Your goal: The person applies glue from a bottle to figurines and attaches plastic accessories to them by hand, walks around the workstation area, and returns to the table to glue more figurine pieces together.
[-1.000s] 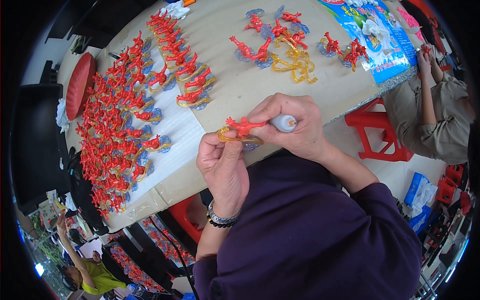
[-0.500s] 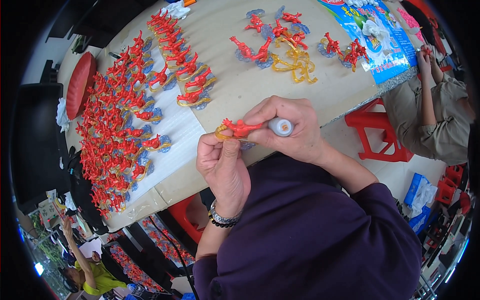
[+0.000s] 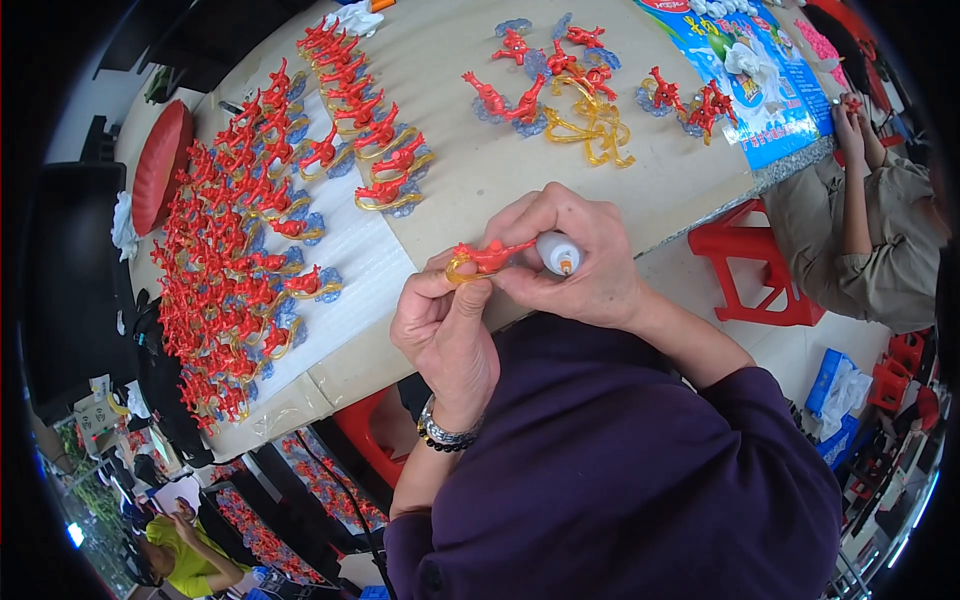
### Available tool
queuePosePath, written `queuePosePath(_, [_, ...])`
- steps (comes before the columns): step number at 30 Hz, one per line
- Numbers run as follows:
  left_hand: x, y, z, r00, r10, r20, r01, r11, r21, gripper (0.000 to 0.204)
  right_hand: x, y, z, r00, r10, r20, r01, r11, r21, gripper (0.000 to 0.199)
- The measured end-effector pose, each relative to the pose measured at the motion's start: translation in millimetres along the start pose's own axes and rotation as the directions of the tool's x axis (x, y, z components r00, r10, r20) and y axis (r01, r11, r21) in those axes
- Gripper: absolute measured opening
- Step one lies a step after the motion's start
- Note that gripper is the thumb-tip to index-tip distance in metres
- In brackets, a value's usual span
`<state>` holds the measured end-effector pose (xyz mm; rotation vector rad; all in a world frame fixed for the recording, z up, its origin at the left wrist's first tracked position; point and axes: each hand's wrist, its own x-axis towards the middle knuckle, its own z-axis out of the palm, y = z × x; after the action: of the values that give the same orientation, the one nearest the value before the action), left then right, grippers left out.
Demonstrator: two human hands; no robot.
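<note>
Left hand [image 3: 445, 335] fingers pinched the red figure [image 3: 488, 256] with its yellow ring, held above the table [image 3: 480, 180] edge. Right hand [image 3: 575, 255] fingers clamped the figure and a small white glue bottle [image 3: 558, 253].

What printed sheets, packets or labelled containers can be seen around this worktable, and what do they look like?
Printed sheet: lies flat on the table's far right corner; rectangular, mostly blue with green, white and red pictures.
Blue packets: on the floor at the right, beside the red stool; boxy, bright blue with white at the open top.
Small bottle: in the right hand; white, with an orange tip; any label is hidden.
</note>
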<state>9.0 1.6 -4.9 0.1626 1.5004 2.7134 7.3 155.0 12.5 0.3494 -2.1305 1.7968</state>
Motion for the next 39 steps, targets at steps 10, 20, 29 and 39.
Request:
queuePosePath(10, [0, 5, 0, 0.995, -0.102, 0.006, 0.102, 0.995, -0.001, 0.028, -1, 1, -2, 0.994, -0.106, -0.013, 0.105, 0.994, -0.035, 0.035])
queuePosePath(20, [3, 2, -3, 0.994, -0.104, 0.028, 0.105, 0.994, -0.023, 0.02, 1, -4, 3, 0.983, -0.178, -0.049, 0.174, 0.982, -0.076, 0.035])
queuePosePath(29, [8, 5, -6, 0.993, -0.114, 0.037, 0.114, 0.993, 0.018, 0.018, 0, -10, 5, 0.992, -0.096, -0.086, 0.09, 0.993, -0.072, 0.034])
queuePosePath(39, [16, 26, -1, 0.973, -0.154, 0.17, 0.152, 0.988, 0.027, 0.03, 2, -2, -5, 0.976, -0.217, 0.016, 0.218, 0.974, -0.065, 0.049])
